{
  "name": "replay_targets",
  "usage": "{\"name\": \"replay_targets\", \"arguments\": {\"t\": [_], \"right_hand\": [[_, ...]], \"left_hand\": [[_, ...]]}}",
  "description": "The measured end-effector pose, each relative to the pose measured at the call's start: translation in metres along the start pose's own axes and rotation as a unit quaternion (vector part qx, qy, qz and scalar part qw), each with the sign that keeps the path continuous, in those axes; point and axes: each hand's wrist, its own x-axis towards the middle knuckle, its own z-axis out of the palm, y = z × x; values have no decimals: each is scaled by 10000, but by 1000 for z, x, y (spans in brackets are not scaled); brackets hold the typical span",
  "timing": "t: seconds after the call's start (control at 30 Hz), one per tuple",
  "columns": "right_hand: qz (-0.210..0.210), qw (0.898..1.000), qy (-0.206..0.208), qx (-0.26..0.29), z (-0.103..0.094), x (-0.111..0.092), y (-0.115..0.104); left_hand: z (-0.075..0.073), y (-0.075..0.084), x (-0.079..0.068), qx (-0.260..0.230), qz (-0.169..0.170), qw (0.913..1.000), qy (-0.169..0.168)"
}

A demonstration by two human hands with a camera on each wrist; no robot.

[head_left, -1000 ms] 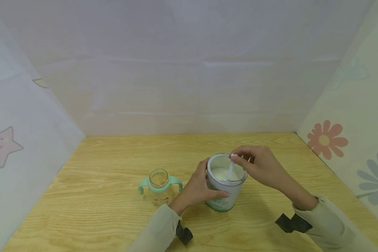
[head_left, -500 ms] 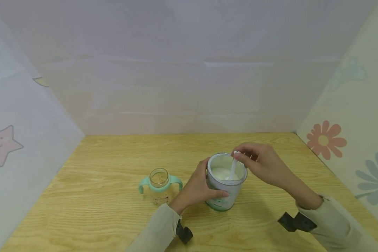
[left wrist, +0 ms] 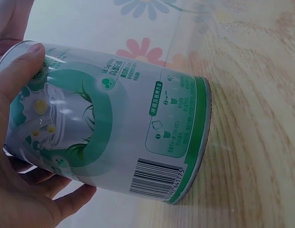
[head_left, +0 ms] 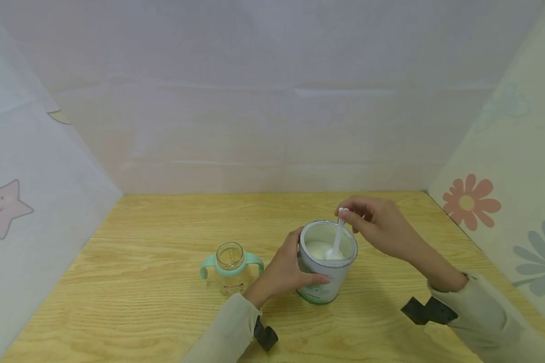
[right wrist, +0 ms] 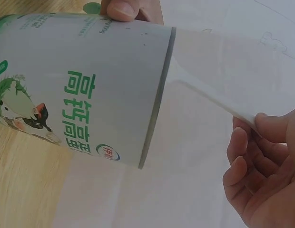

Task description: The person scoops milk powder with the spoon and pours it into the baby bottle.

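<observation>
A white and green milk powder can stands lidless on the table, with pale powder inside. My left hand grips its near left side, thumb across the front; the left wrist view shows the fingers curled round the can. Above the rim, my right hand pinches the handle end of a white scoop. The scoop's lower end is inside the can in the head view, and the right wrist view shows its handle slanting out past the rim. Whether the scoop carries powder I cannot tell.
Left of the can, an open clear baby bottle with mint-green handles stands close to my left wrist. The wooden table is bordered by pale printed sheets at the back and both sides.
My right hand has risen and shifted slightly right, drawing the scoop up so more of it shows. My left hand, the can and the bottle stay in place.
</observation>
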Motion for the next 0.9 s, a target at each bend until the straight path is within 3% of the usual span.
{"name": "replay_targets", "arguments": {"t": [0.43,0.57,0.73,0.9], "right_hand": [[11,10000,22,-36,-6,14,1],[56,10000,60,-22,-8,20,1],[37,9999,111,-124,-9,26,2],[17,9998,126,-129,-8,30,1]], "left_hand": [[-3,-2,-3,-150,-55,9996,-251],[-7,0,-5,78,-59,9996,-267],[-15,3,-8,463,-302,9983,-186],[-24,9,-11,565,-401,9972,-270]]}}
